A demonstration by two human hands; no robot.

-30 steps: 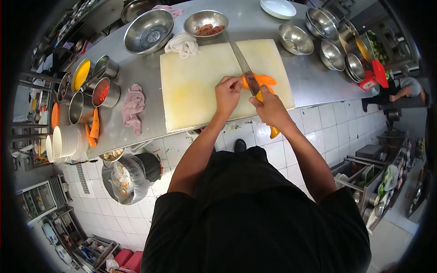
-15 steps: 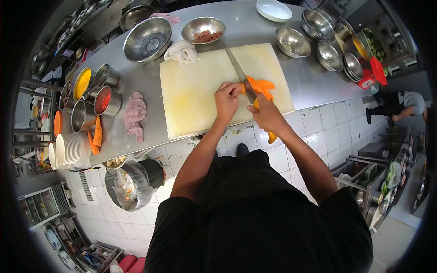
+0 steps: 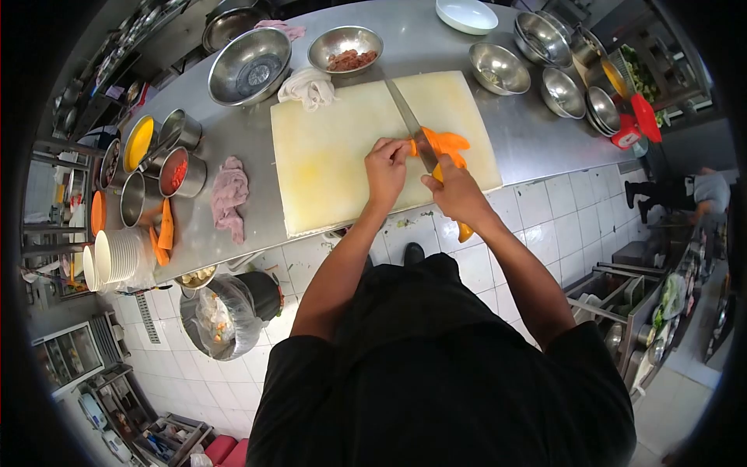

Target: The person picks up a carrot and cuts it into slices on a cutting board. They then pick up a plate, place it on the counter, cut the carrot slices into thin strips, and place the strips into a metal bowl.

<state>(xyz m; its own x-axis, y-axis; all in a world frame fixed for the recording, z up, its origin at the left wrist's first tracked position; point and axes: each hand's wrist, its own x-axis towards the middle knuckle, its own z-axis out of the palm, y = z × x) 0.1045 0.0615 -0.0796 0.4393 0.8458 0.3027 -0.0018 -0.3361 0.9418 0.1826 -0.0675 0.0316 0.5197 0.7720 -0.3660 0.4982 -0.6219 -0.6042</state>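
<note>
I record, viewing remotely, the orange carrot (image 3: 445,141) at three o'clock on the cutting board (image 3: 334,156). The left hand (image 3: 386,167), fingers bunched, pinches its nine o'clock end. The right hand (image 3: 457,193) wraps closed around the handle of the knife (image 3: 405,107), tip pointing to eleven o'clock. Beyond, I note a meat bowl (image 3: 345,39) at eleven, a steel bowl (image 3: 499,70) at two.

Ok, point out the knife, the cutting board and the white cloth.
Knife (image 3: 410,118): head view, middle of the blade.
Cutting board (image 3: 334,159): head view, bare left part.
White cloth (image 3: 311,88): head view, middle of its folds.
</note>
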